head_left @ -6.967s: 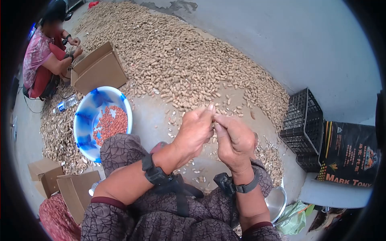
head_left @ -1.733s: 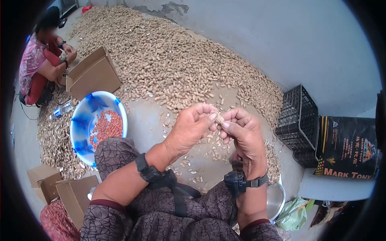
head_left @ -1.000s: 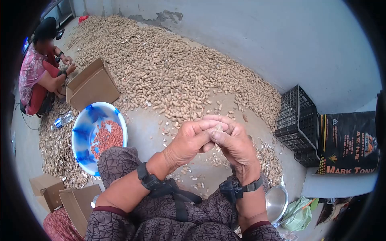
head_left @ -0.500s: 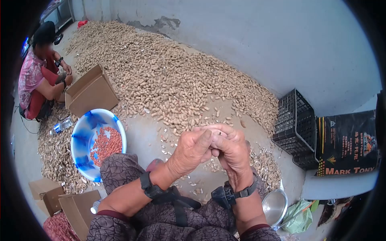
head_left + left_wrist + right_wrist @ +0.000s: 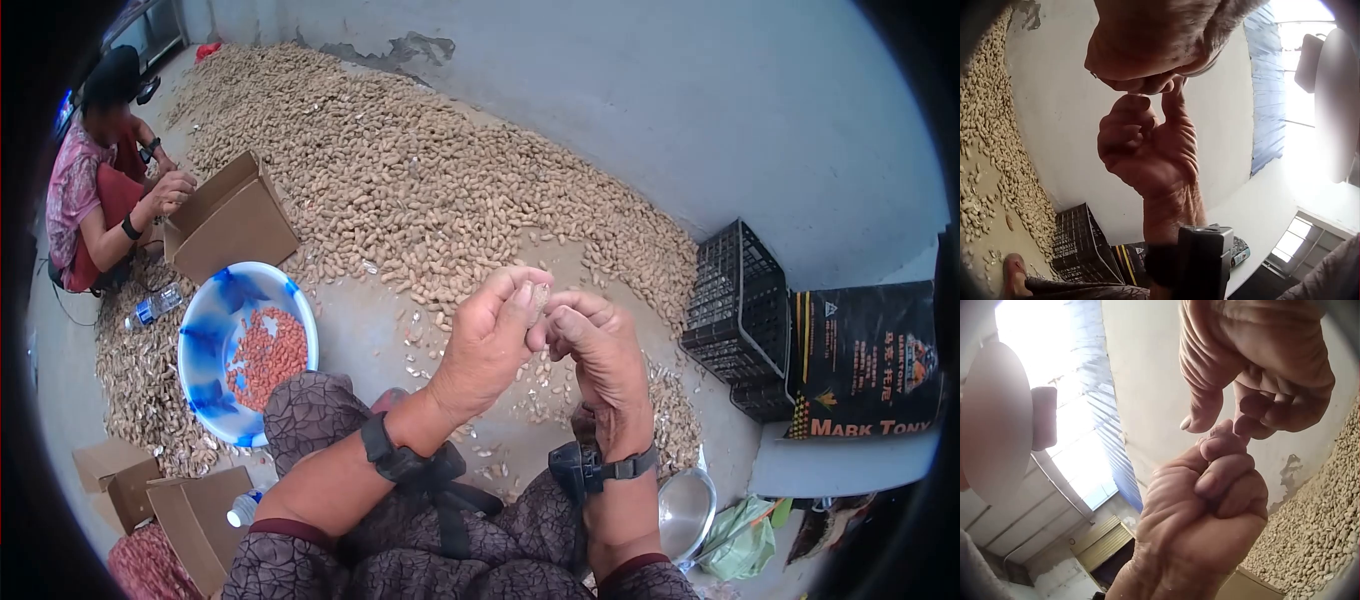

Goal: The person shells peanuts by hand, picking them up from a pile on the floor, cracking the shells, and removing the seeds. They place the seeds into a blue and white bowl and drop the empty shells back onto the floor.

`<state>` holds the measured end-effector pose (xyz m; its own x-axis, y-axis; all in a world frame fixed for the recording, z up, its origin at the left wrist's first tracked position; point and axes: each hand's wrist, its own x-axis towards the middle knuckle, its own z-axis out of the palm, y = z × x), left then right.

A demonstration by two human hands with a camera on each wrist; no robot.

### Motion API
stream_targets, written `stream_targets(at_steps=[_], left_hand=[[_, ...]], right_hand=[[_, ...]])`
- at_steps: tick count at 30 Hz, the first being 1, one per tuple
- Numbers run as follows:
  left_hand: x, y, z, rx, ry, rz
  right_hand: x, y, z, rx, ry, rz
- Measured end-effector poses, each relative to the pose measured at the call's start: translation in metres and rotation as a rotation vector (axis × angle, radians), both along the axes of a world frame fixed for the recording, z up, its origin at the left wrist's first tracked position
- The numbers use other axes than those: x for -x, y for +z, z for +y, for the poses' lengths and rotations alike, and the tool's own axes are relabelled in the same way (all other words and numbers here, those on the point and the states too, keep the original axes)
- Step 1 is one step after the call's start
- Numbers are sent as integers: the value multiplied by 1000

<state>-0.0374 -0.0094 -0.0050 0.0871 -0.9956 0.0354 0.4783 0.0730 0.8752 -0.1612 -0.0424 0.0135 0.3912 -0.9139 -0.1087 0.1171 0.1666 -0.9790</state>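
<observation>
My left hand (image 5: 488,335) pinches a tan, unshelled-looking peanut (image 5: 541,298) upright between thumb and fingertips, in front of my body. My right hand (image 5: 602,350) is right beside it, its fingers bent close to the peanut and the left fingertips. In the right wrist view, the right thumb (image 5: 1200,412) stands apart from the right fingers, with a gap between them, while the left hand (image 5: 1204,512) is curled below. The left wrist view has the left hand (image 5: 1154,37) above and the right hand (image 5: 1150,147) beneath; the peanut is hidden there.
A large peanut heap (image 5: 400,180) lies along the wall. At left is a blue-and-white basin (image 5: 200,375) of red kernels, near a cardboard box (image 5: 235,230) and a crouching person (image 5: 85,195). Empty shells (image 5: 150,395) lie beyond. Black crates (image 5: 735,300) and a metal bowl (image 5: 687,510) stand right.
Half a second ago both hands were pressed together; now they are slightly apart, and a peanut shows in the left fingertips. The other person's hand has moved over the cardboard box.
</observation>
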Motion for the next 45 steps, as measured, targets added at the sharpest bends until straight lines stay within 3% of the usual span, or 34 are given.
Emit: stream_targets(at_steps=[1, 3, 8, 17, 24, 27, 32, 37, 40, 42, 45], left_hand=[[0, -1, -1, -8, 0, 4], [0, -4, 1, 190, 55, -341], [3, -6, 3, 198, 149, -491], [6, -12, -1, -8, 133, -100], [8, -11, 1, -41, 67, -194], [0, -18, 0, -60, -7, -178], [-1, -23, 0, -61, -68, -100], [-4, -10, -1, -251, -117, 158], [-12, -9, -4, -219, -198, 191], [-12, -12, -3, -232, -216, 215], [-13, -12, -1, -272, -275, 244]], right_hand=[[0, 1, 0, -20, 32, 24], [0, -1, -2, -36, 24, 5], [-6, -1, -2, -162, 50, -115], [-16, -6, -1, -130, -45, -121], [-11, -4, -1, -117, -124, -126], [-11, -6, 2, 48, -185, 53], [-16, -5, 9, 156, -156, 38], [-19, 2, 15, 199, -139, 21], [-19, 2, 17, 288, -110, 36], [-16, -6, 18, 519, -54, 131], [-12, -9, 17, 551, -37, 209]])
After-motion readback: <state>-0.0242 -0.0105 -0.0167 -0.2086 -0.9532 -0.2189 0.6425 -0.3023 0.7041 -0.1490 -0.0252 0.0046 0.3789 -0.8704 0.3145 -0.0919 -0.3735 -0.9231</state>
